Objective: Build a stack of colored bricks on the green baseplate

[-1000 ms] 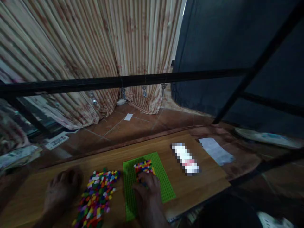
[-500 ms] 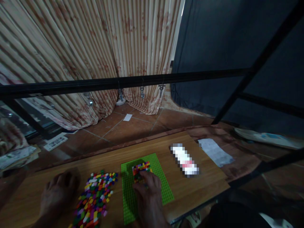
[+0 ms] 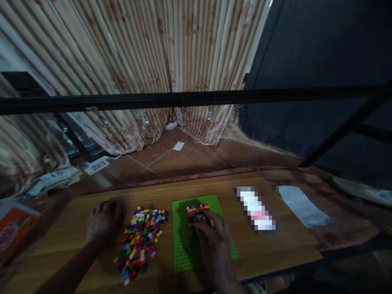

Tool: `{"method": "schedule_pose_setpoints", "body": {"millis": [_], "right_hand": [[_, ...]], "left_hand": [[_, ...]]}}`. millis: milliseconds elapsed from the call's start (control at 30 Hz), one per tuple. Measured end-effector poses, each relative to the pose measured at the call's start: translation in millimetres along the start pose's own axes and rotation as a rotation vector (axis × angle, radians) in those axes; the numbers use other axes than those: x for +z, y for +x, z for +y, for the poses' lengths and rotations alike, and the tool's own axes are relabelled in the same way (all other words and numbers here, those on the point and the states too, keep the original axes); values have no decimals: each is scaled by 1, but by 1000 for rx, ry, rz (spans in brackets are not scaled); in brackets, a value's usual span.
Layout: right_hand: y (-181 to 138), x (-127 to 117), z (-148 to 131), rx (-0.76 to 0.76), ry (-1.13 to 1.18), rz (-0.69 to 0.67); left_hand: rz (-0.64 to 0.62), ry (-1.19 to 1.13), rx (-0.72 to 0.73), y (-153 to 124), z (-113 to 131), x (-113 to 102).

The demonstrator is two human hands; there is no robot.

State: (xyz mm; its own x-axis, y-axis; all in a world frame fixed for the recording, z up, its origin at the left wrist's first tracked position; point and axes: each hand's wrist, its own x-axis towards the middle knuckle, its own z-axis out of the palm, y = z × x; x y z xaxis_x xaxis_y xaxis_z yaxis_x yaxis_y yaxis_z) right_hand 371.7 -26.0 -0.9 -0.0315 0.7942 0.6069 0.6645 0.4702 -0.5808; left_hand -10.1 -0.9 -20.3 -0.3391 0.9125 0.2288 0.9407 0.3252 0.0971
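A person's right hand (image 3: 214,241) rests palm down on a green baseplate (image 3: 183,251), its fingertips bent onto the near edge of a patch of coloured bricks (image 3: 196,210) pressed into the plate's far half. The fingers are drawn close together, but whether they pinch a brick cannot be told in the dim light. Just to the left of that hand lies a loose pile of bricks (image 3: 140,239) on the wooden table (image 3: 275,249). On the pile's far side, the left hand (image 3: 104,220) lies knuckles up with its fingers curled under, and whether it holds anything cannot be seen. To the right of the right hand, well apart, lie a blurred white object (image 3: 255,212) and, further right, a sheet of paper (image 3: 301,206).
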Motion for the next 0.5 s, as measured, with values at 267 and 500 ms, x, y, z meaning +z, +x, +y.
{"method": "schedule_pose_setpoints", "body": {"millis": [267, 500], "right_hand": [[10, -17, 12, 359, 282, -15], [13, 2, 0, 243, 227, -106]], "left_hand": [[69, 6, -97, -5, 11, -1], [60, -19, -103, -7, 12, -1]]}}
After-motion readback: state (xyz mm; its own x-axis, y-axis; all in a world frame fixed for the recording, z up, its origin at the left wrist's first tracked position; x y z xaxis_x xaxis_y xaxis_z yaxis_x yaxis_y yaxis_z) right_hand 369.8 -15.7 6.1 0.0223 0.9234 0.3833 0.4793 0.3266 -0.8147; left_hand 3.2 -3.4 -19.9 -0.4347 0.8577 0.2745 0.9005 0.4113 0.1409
